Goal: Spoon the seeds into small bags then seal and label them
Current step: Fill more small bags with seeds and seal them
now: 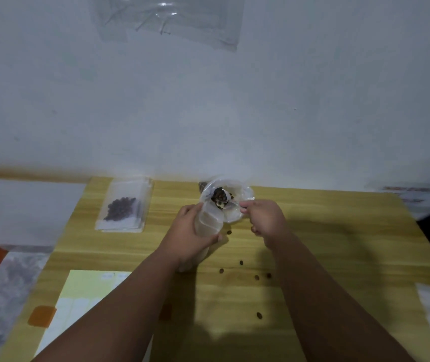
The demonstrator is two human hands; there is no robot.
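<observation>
Wooden surface (339,257) against white wall: near its far edge, left hand (190,231) fingers wrap the small bag (208,222), right hand (266,220) fingers pinch its mouth. Seeds (220,197) sit there. Tilting risks joining 6 spilled seeds (241,262).

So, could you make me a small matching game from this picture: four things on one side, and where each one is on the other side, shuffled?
Things
1. filled bag
2. label sheet
3. loose seeds
4. open bag

Places
A. held in the left hand
B. near left of the table, partly under the left forearm
C. far left corner of the table
D. scattered on the table between the forearms

Pairs: 1-C, 2-B, 3-D, 4-A
</observation>
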